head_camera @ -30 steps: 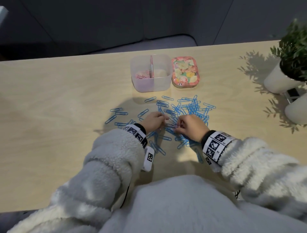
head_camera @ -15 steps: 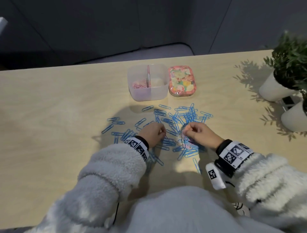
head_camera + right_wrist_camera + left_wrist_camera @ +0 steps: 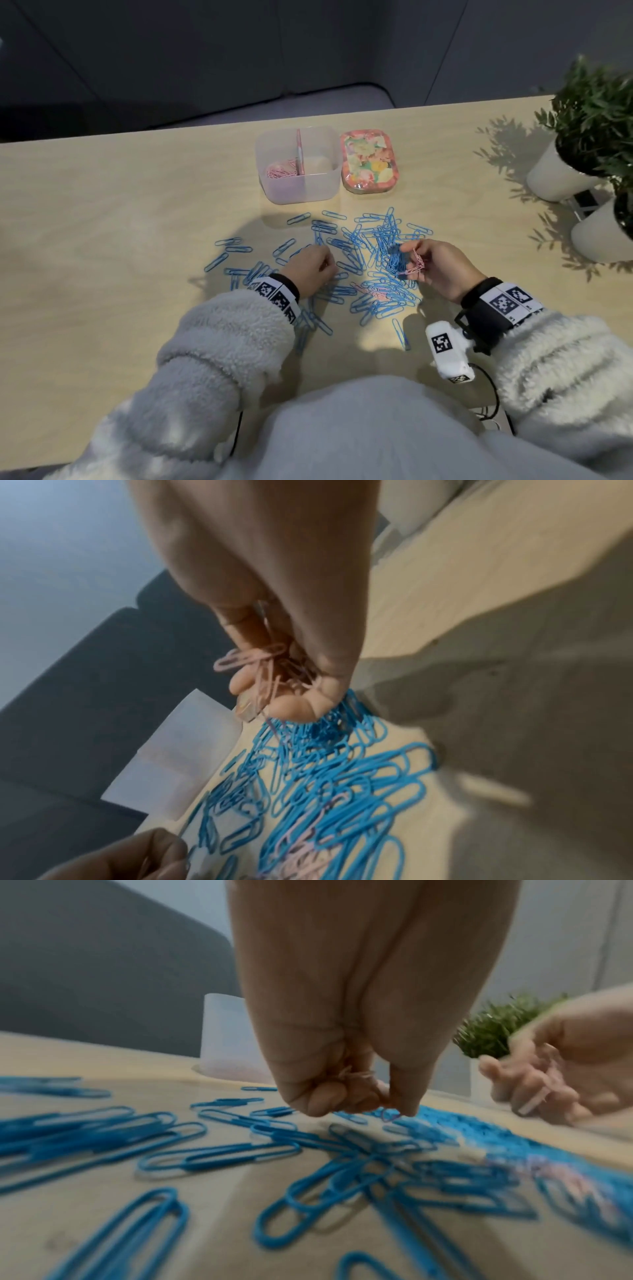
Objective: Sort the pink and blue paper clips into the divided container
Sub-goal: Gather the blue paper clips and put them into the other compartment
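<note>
A clear divided container (image 3: 329,186) stands at the back of the table, with pink paper clips (image 3: 281,171) in its left compartment. Blue paper clips (image 3: 359,240) lie scattered in front of it, and a few pink ones (image 3: 376,295) are mixed into the near part of the pile. My right hand (image 3: 411,255) is lifted just above the pile and holds a bunch of pink paper clips (image 3: 253,658) in curled fingers. My left hand (image 3: 325,265) rests low among the blue clips (image 3: 219,1158), its fingertips (image 3: 322,1104) curled around a few pink clips (image 3: 356,1076).
A floral-patterned lid (image 3: 370,161) lies right of the container. Two white pots with green plants (image 3: 589,113) stand at the right edge. The tabletop (image 3: 120,222) stretches bare to the left, with a dark seat beyond its far edge.
My right hand has risen off the pile and turned palm-up with pink clips in it. The left hand stays low in about the same spot.
</note>
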The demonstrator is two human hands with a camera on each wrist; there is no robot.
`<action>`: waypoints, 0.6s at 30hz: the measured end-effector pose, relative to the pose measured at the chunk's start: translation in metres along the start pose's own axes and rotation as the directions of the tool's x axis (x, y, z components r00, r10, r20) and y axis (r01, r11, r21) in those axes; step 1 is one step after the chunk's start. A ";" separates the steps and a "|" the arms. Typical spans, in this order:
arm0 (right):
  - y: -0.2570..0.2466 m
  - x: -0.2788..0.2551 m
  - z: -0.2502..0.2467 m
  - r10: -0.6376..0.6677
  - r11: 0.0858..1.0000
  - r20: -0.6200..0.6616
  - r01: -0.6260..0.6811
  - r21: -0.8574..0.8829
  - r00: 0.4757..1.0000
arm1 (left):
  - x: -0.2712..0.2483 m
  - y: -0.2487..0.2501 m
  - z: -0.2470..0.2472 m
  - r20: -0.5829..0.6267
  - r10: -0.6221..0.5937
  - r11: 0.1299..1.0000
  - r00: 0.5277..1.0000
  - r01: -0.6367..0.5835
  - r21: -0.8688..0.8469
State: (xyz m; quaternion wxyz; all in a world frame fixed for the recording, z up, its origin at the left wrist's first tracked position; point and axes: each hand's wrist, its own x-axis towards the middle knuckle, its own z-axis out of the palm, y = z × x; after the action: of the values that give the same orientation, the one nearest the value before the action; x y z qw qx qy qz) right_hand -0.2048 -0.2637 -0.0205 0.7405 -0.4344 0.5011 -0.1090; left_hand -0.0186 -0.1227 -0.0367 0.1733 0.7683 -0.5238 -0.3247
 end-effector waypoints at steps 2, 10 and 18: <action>-0.001 -0.003 -0.001 0.120 0.988 0.049 -0.124 0.096 0.992 | 0.001 0.002 -0.002 -0.007 -0.057 0.987 0.998 0.055 -0.152; 0.013 -0.013 0.005 -0.037 0.894 0.116 0.085 -0.441 0.993 | 0.008 0.028 0.012 0.159 -0.190 0.823 0.969 0.246 -0.512; 0.033 -0.005 0.009 -0.188 0.330 0.289 0.337 -0.882 0.939 | 0.004 0.026 0.029 0.113 0.007 0.993 0.994 -0.020 0.115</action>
State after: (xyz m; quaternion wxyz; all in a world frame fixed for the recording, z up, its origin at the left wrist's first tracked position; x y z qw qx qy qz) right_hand -0.2087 -0.2358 -0.0409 0.3766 -0.8528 0.3480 0.0994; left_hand -0.0555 -0.1343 -0.0437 0.1010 0.7540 -0.5557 -0.3354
